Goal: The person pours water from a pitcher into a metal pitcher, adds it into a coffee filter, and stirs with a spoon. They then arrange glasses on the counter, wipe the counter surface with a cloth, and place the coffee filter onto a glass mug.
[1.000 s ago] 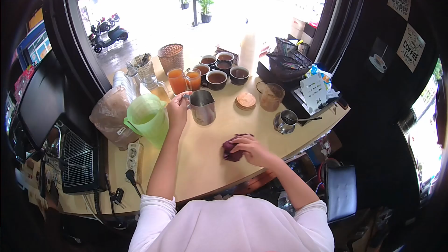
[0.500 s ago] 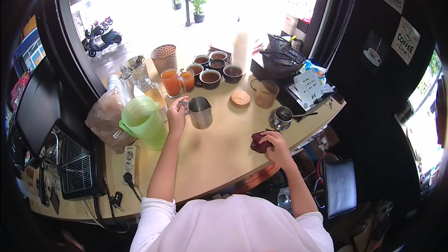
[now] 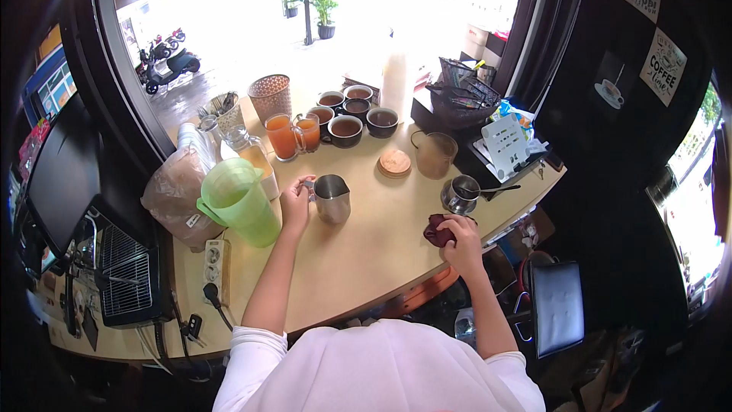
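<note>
By its handle, my left hand grips a steel milk pitcher, held upright over the middle of the wooden table. My right hand is closed on a dark maroon cloth near the table's front right edge. Just behind that cloth stands a small metal pot with a dark handle pointing right. A stack of round wooden coasters and a clear brown-tinted jug are farther back.
Several dark cups of brown drink stand at the back beside two glass mugs of orange drink. To the left are a green plastic pitcher, a plastic bag and a power strip. A white bottle rises behind.
My left hand has brought the milk pitcher a little nearer to me and slightly right. The cloth under my right hand has shifted slightly to the right.
</note>
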